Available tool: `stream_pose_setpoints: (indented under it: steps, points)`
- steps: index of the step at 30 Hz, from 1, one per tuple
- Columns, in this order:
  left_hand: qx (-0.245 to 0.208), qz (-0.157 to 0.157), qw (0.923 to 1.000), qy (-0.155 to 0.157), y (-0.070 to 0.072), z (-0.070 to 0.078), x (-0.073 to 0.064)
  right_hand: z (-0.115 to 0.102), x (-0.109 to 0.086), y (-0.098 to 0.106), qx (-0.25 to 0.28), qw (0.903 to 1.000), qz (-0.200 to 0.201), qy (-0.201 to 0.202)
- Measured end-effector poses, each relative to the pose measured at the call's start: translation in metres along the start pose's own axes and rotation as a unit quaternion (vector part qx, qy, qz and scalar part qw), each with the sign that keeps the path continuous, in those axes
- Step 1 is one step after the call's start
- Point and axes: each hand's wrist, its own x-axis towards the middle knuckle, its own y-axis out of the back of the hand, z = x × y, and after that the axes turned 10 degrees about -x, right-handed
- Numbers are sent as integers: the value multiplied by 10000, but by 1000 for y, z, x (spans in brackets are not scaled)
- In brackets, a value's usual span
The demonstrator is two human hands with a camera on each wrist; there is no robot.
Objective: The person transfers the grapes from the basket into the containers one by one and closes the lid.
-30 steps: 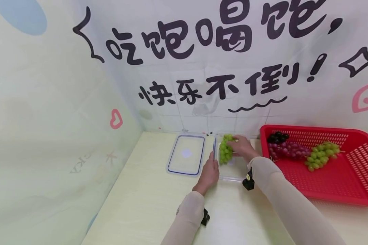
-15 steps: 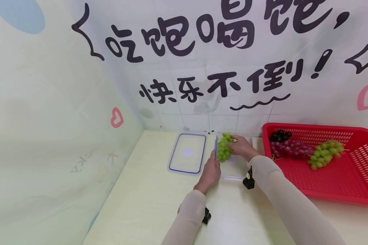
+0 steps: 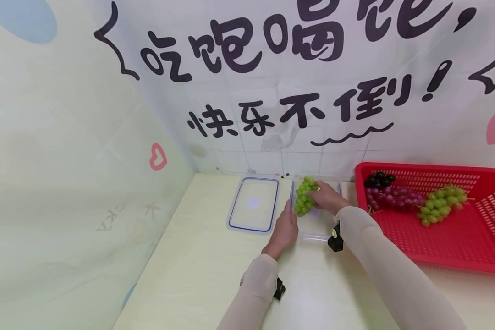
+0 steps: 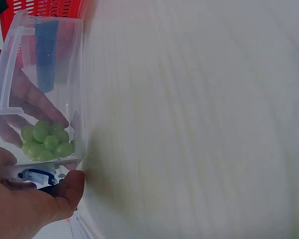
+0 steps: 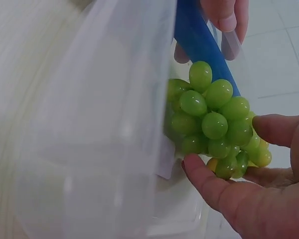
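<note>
A bunch of green grapes [image 3: 304, 198] is inside a clear plastic box [image 3: 312, 238], at its left side. My right hand [image 3: 329, 198] holds the bunch, with thumb and fingers on either side of it in the right wrist view. My left hand [image 3: 284, 231] grips the left side of the box by a blue clip flap [image 5: 202, 42]. Through the clear wall in the left wrist view, the lower grapes [image 4: 47, 142] show low in the box with fingers beside them. Part of the box is hidden behind the right hand and sleeve.
A clear lid [image 3: 253, 204] with a blue seal lies left of the box. At the right stands a red basket [image 3: 400, 250] holding black grapes [image 3: 379, 179], purple grapes [image 3: 396, 198] and another green bunch [image 3: 441, 204]. A printed wall covering [image 3: 264, 160] borders the table's back edge.
The head view has shifted slightly. The grapes are pressed a little toward the box's left wall and then tilt slightly; both hands keep their holds.
</note>
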Motion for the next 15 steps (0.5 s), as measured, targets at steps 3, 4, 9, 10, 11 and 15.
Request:
stream_pose_setpoints:
  steps: [3, 4, 9, 10, 11, 15]
  points:
    - [-1, 9, 10000, -16, 1, 0, 0, -2, -1, 0, 0, 9999, 110, -27]
    - [-14, 8, 10000, -18, 0, 1, -1, -2, -2, 0, -17, 9999, 149, -57]
    - [6, 56, 10000, -49, -1, 1, -1, 0, -6, 4, -200, 9993, 292, -110]
    - [29, 59, 10000, -54, -1, 1, 0, 0, -6, 5, -234, 9991, 317, -127]
    - [39, 62, 10000, -65, -1, 1, 0, 0, -7, 6, -264, 9990, 343, -126]
    - [60, 91, 9999, -121, 0, 0, 0, -2, -11, 11, -427, 9981, 435, 1]
